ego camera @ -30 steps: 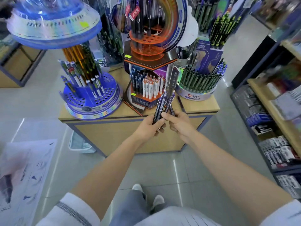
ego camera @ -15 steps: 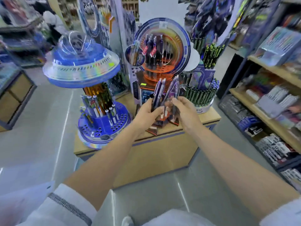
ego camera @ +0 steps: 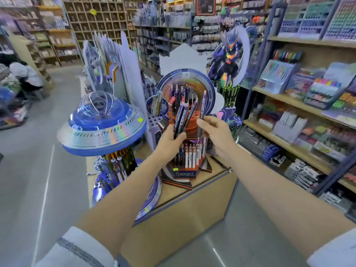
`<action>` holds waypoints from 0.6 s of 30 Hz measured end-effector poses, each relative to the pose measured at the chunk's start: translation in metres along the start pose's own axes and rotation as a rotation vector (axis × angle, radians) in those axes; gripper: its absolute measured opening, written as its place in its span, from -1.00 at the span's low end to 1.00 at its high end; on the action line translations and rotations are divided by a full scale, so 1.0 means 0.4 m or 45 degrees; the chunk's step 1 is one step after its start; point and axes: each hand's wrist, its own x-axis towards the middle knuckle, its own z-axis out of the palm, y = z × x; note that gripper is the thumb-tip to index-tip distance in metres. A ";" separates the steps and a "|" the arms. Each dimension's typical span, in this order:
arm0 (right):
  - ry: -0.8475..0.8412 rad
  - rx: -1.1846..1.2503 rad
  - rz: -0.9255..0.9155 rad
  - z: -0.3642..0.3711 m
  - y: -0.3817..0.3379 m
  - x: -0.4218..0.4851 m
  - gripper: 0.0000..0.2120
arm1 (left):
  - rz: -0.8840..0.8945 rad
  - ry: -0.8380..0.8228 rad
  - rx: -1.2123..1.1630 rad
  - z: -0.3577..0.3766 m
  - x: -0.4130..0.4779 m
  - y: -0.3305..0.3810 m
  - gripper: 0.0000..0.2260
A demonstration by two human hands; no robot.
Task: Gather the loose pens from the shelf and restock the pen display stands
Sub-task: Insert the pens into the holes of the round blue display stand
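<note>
- Navy slim pens fan upward as a small bundle in the head view. Your left hand grips their lower ends, with fingers and thumb curled round them.
- Your right hand pinches a single dark pen with a clear blue top between thumb and fingers. You hold it nearly upright, just beside the bundle.
- You hold both hands up in front of the round orange pen display stand with a blue ring. More pens stand inside the ring behind yours.
- White-barrelled pens stand upright in that stand's lower tier, just below your hands.
- To your left is the blue saucer-shaped display stand with a clear dome. Pens lean in the holed base beneath it.
- Both stands sit on the light wooden bench with blue trim.
- Wooden shelves on your right carry boxes of coloured markers and pens, too blurred to tell apart.
- Far left, a person in a light top crouches by the floor, well apart from you.
</note>
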 end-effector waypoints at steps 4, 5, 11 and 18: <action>0.034 -0.066 -0.039 0.007 -0.053 0.064 -0.81 | -0.016 0.087 0.031 -0.028 0.053 0.026 -0.69; 0.047 -0.078 -0.046 0.010 -0.065 0.080 -0.83 | -0.038 0.099 0.050 -0.033 0.061 0.030 -0.61; 0.110 -0.197 -0.089 0.026 -0.090 0.171 -0.91 | -0.019 0.140 0.065 -0.058 0.093 0.055 -0.65; 0.202 -0.378 -0.141 0.054 -0.084 0.201 -0.76 | 0.003 0.137 0.051 -0.063 0.117 0.063 -0.70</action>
